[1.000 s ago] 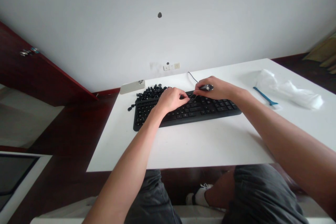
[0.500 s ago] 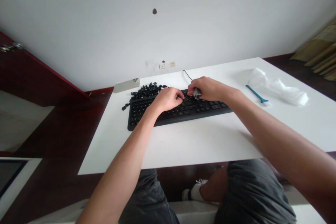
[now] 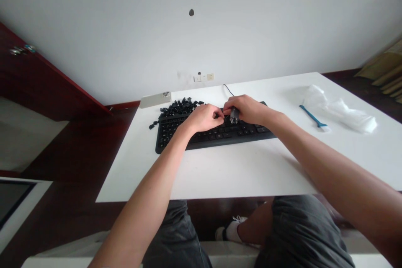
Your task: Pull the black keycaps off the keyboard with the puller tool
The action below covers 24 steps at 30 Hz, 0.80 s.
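Observation:
A black keyboard [image 3: 201,142] lies across the white table, its left part stripped of keycaps and many caps still on toward the right. My left hand [image 3: 205,118] is over its upper middle, thumb and fingers pinched together; whatever is between them is too small to make out. Right beside it, my right hand [image 3: 243,109] is closed around a keycap puller [image 3: 234,116] with a dark grey handle, whose end sticks out toward me. The fingertips of both hands meet, or nearly so, above the keys. A pile of loose black keycaps [image 3: 179,108] sits behind the keyboard's left half.
A phone [image 3: 155,99] lies at the table's back left edge. On the right are a blue-handled brush [image 3: 314,117] and a crumpled clear plastic bag [image 3: 342,111]. A thin cable [image 3: 228,89] runs off behind the keyboard. Wall sockets [image 3: 204,77] sit beyond the table.
My left hand has come right to the fingertips of my right hand. The keycap puller's handle now tips more toward me. The whole view has shifted slightly.

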Each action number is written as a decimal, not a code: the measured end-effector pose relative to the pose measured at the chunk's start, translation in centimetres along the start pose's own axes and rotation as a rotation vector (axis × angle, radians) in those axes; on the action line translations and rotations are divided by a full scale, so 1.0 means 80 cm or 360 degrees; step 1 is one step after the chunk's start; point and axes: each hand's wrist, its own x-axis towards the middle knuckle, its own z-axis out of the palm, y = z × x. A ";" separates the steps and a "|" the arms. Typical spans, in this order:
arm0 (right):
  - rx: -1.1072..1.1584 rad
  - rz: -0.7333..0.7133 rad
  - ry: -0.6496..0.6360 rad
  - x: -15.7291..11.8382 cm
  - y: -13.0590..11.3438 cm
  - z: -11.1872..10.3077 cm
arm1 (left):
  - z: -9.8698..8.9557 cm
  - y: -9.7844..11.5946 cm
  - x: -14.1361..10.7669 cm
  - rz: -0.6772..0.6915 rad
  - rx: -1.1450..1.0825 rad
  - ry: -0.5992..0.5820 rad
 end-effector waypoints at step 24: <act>-0.0433 0.0406 -0.0299 -0.010 -0.030 -0.014 | -0.005 -0.008 -0.001 0.0048 -0.0164 -0.0120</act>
